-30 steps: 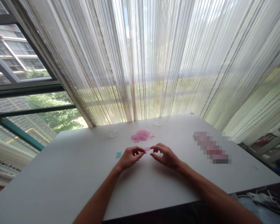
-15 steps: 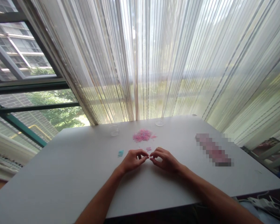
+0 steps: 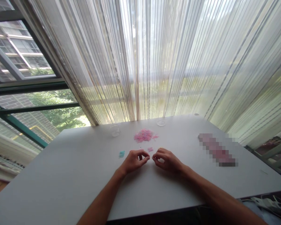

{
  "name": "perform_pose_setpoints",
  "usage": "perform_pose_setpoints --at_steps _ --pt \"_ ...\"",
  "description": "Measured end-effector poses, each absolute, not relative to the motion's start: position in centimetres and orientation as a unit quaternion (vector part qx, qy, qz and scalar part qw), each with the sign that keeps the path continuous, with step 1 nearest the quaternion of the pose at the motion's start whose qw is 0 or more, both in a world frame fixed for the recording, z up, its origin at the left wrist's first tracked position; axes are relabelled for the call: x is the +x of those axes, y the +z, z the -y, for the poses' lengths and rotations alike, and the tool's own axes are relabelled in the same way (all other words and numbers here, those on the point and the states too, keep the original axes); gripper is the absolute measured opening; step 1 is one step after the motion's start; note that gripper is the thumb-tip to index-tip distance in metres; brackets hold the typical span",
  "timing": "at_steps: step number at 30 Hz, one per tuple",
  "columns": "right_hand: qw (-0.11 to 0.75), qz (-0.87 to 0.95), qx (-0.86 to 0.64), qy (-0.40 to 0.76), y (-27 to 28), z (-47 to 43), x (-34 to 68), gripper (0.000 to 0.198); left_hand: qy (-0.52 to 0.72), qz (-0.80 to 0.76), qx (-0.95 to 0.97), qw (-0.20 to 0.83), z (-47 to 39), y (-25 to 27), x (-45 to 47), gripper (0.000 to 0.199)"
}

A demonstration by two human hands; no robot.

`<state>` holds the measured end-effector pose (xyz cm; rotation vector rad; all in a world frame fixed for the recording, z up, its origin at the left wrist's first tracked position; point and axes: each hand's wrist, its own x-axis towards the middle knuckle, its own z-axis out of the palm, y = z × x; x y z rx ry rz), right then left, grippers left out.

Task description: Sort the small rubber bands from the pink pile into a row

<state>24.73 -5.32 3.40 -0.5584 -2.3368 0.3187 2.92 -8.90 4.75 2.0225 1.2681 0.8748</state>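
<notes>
My left hand [image 3: 136, 160] is pinched, thumb against forefinger, just above the table. Facing it across a small gap, my right hand [image 3: 165, 160] is pinched as well. Whatever sits between the fingertips of either hand is too small to make out. Right beyond the fingertips lies a little group of pink pieces [image 3: 150, 149]. A small group of teal pieces [image 3: 122, 154] rests to the left, near my left knuckles. Farther back, a loose heap of tiny pink pieces [image 3: 143, 136] spreads on the table.
The white table [image 3: 67, 175] reaches back to a sheer striped curtain [image 3: 152, 62]. A clear plastic container [image 3: 115, 131] and a clear round lid [image 3: 161, 123] stand near its far edge. At right lies a pixelated reddish object [image 3: 216, 150]. Cables [image 3: 269, 204] show below the front right edge.
My two hands have drawn slightly apart, the right one shifting a little to the right. Both stay pinched. The view has moved slightly.
</notes>
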Motion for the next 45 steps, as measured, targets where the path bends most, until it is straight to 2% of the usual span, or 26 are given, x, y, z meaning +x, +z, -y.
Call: perform_pose_setpoints --at_steps 10,24,28,32,37,40,45 --pt "0.357 0.901 -0.217 0.119 3.1 5.3 24.6 0.007 0.331 -0.477 0.763 0.286 8.9 4.5 3.1 0.019" --pt "0.374 0.880 -0.250 0.152 3.5 4.9 25.0 0.014 0.340 -0.486 0.759 0.270 8.9 4.6 2.9 0.020" --pt "0.386 0.839 -0.329 0.199 4.3 2.9 25.9 0.016 0.345 -0.496 0.763 0.231 8.8 4.7 2.7 0.019" --pt "0.330 0.840 -0.362 0.232 4.5 -0.7 26.8 0.016 0.335 -0.507 0.777 0.162 8.9 4.5 2.6 0.017" --pt "0.328 0.817 -0.424 0.213 3.7 -4.0 27.0 0.018 0.325 -0.551 0.760 0.113 8.5 4.7 2.4 0.018" --pt "0.332 0.815 -0.432 0.200 3.1 -4.4 26.9 0.017 0.290 -0.598 0.741 0.097 7.4 5.8 2.0 0.017" --pt "0.329 0.826 -0.415 0.193 2.7 -4.3 27.0 0.018 0.140 -0.631 0.760 0.061 4.2 8.0 2.7 0.022"
